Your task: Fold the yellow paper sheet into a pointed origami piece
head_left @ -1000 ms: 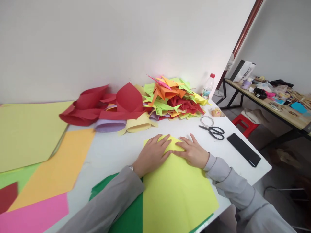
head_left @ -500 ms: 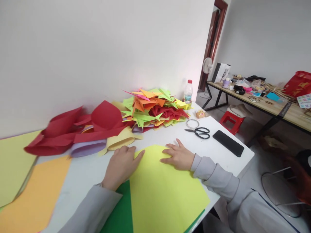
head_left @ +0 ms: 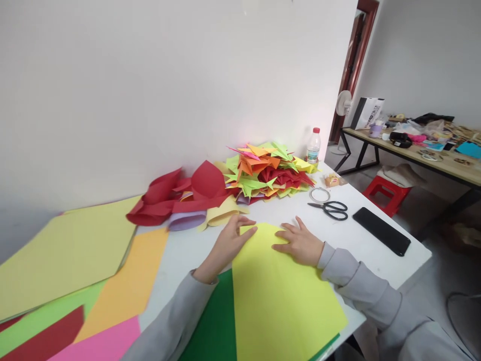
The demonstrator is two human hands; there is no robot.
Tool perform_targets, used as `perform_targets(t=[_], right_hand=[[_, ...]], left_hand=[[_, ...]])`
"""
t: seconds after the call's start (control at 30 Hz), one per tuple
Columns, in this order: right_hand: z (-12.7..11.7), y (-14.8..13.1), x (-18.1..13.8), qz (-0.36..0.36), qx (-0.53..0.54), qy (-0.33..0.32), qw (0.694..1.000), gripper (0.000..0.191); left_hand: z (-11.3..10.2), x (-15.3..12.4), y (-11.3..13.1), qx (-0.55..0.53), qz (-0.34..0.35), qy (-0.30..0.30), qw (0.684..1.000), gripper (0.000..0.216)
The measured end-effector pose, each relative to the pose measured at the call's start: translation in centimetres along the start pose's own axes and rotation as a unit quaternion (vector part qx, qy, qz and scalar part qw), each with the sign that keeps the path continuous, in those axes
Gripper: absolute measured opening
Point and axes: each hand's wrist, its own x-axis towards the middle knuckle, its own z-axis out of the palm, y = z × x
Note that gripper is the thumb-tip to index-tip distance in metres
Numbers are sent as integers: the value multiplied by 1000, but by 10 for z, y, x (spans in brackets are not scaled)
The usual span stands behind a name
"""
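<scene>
A yellow sheet of paper (head_left: 285,301) lies on the table in front of me, its far edge slightly rounded upward. Under it, a dark green sheet (head_left: 212,321) shows along the left side and at the lower right corner. My left hand (head_left: 227,244) rests at the sheet's far left corner, thumb and fingers apart. On the far right edge lies my right hand (head_left: 300,245), its fingers spread over the paper. Neither hand grips anything.
Rolled red paper pieces (head_left: 208,185) and a pile of folded colourful paper (head_left: 266,170) line the wall. Black scissors (head_left: 332,208), a wire ring (head_left: 319,194), a phone (head_left: 381,230) and a bottle (head_left: 313,145) are at the right. Large coloured sheets (head_left: 75,250) lie left.
My view has turned left, so everything appears further right and more coloured sheets show. Both hands stay at the far edge of the yellow sheet, with little movement.
</scene>
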Motion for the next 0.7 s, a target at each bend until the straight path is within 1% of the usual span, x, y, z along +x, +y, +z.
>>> perform_targets(t=[0.03,0.07,0.13,0.2,0.27,0.3,0.33,0.43,0.53,0.6,0.7], right_hand=[[0,0,0,0,1,-2,1000,43],[-1,0,0,1,1,-3,1000,43],[-2,0,0,1,4,-5,1000,44],[-3,0,0,3,8,-7,1000,45],[-3,0,0,5,12,-10,1000,46],[-3,0,0,4,14,-12,1000,45],[-3,0,0,4,16,-14,1000,45],[-3,0,0,4,22,-18,1000,45],[-3,0,0,8,26,-19,999,46],[-3,0,0,10,28,-21,999,45],[-5,-1,0,12,28,-26,999,46]], left_hand=[[3,-3,1,-29,27,-22,999,46],[7,-6,1,-28,56,-40,997,46],[15,-13,-3,40,126,-52,990,47],[22,-21,-11,136,204,-43,969,46],[29,-29,-20,213,260,-7,942,41],[32,-33,-24,246,271,16,931,39],[34,-36,-27,275,283,26,918,38],[40,-43,-31,351,322,18,879,38],[43,-45,-32,399,353,19,846,41],[44,-47,-31,410,366,19,835,43],[44,-48,-31,408,370,8,835,45]])
